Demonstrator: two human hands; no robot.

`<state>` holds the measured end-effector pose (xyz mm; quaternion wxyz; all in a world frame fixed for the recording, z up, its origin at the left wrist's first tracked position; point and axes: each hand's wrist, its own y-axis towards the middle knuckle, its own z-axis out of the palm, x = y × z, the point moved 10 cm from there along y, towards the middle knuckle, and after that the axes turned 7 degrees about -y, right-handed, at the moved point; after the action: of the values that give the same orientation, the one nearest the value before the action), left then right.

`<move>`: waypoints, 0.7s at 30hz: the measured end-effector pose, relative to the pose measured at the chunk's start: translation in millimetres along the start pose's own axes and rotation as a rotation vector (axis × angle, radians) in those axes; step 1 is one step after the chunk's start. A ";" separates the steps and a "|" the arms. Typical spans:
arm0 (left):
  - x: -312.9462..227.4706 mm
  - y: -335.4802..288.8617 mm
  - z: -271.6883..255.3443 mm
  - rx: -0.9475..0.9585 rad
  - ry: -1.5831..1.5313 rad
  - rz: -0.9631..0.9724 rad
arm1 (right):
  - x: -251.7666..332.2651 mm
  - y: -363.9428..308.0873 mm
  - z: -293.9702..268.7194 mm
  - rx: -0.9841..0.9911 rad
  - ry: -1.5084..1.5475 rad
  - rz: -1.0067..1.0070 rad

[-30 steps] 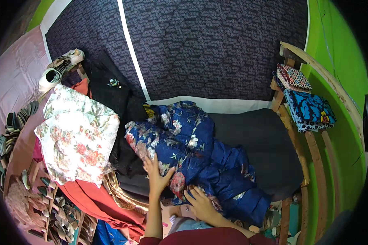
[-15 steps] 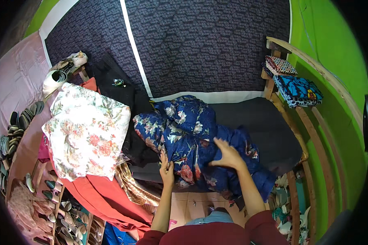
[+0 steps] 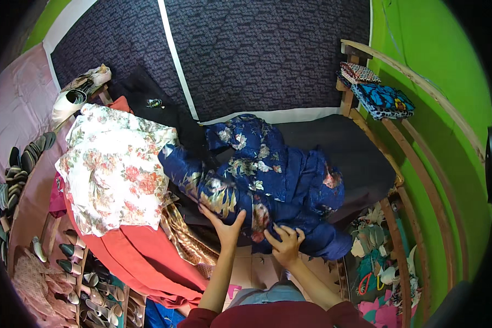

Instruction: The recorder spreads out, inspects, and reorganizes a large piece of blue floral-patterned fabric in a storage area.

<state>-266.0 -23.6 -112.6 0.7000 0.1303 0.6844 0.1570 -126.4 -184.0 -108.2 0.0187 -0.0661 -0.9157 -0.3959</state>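
A crumpled navy floral garment (image 3: 259, 169) lies in front of me across a dark-covered seat. My left hand (image 3: 227, 227) rests at its near edge, thumb and fingers apart, touching the cloth. Close by on the right, my right hand (image 3: 286, 244) has its fingers curled onto the same near edge, gripping a bit of fabric; the fingertips are partly hidden. One navy sleeve-like part stretches left and meets a white garment with red flowers (image 3: 112, 169), which lies spread out.
Red cloth (image 3: 142, 262) and shiny gold cloth (image 3: 187, 235) hang at the near left. Shoes (image 3: 93, 295) fill racks on the left. Folded patterned fabrics (image 3: 382, 100) sit on the wooden arm at the right. A wooden rail (image 3: 421, 175) runs along the green wall.
My right hand has come down and left from the garment's middle to its near edge. My left hand has shifted slightly. Part of the garment now reaches farther left, and the view has shifted.
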 end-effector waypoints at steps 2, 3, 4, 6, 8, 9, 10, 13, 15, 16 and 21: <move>18.8 -0.1 -12.5 -0.084 -0.147 -0.064 | 12.1 -15.3 4.0 0.054 0.039 -0.033; 32.7 -4.7 -19.8 -0.164 -0.292 -0.140 | 12.9 -23.4 6.9 0.098 0.060 -0.035; 32.1 -5.8 -24.0 -0.111 -0.393 -0.129 | 18.1 -25.1 3.0 0.097 0.060 -0.042; 67.8 -14.3 -34.8 -0.051 -0.458 -0.179 | 23.1 -26.9 -1.8 0.132 0.221 0.001; 81.2 -27.6 -34.1 -0.004 -0.484 -0.280 | 15.0 -28.3 0.8 0.183 0.355 0.051; 84.4 -33.0 -40.8 -0.054 -0.441 -0.280 | 11.2 -27.8 4.1 0.230 0.495 0.094; 87.7 -36.3 -48.1 -0.104 -0.397 -0.280 | 6.9 -19.7 -2.0 0.149 0.558 0.103; 102.1 -42.7 -60.0 -0.150 -0.390 -0.346 | -11.0 -17.8 15.3 0.256 0.780 0.418; 100.7 -42.7 -56.4 -0.116 -0.393 -0.347 | -10.9 -11.4 16.0 0.247 0.755 0.426; 98.3 -41.7 -53.6 -0.092 -0.382 -0.340 | -11.6 -6.7 11.6 0.163 0.711 0.395; 97.4 -50.2 -68.8 -0.141 -0.172 -0.276 | 5.5 37.5 -15.6 -0.048 0.431 0.421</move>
<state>-331.3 -33.1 -223.8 0.7782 -0.0013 0.6207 0.0951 -127.0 -169.3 -70.0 0.2928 -0.1692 -0.8472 -0.4097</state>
